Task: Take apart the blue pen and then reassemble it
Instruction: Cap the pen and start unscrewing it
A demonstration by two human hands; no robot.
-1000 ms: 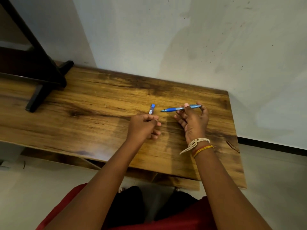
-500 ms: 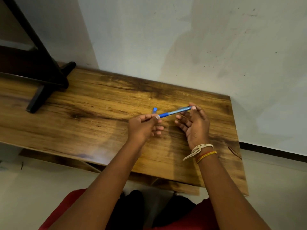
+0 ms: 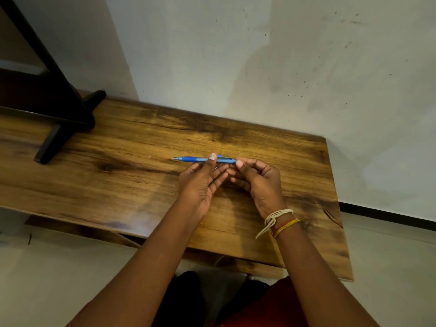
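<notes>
The blue pen (image 3: 194, 159) lies level above the wooden table (image 3: 118, 175), its tip pointing left. My left hand (image 3: 200, 185) pinches the barrel near its middle, thumb on the near side. My right hand (image 3: 258, 182) pinches the pen's rear end between thumb and fingers. A small blue piece (image 3: 219, 156) peeks out just behind the barrel beside my left thumb; I cannot tell whether it lies on the table or sits on the pen.
A black stand with a flat foot (image 3: 59, 131) occupies the table's far left. The pale wall (image 3: 259, 67) runs right behind the table. The table's right edge (image 3: 335, 197) ends close to my right wrist, with floor beyond.
My left hand has come up to the pen and taken hold of its middle. The pen has shifted left and turned level. My right hand has closed around the rear end.
</notes>
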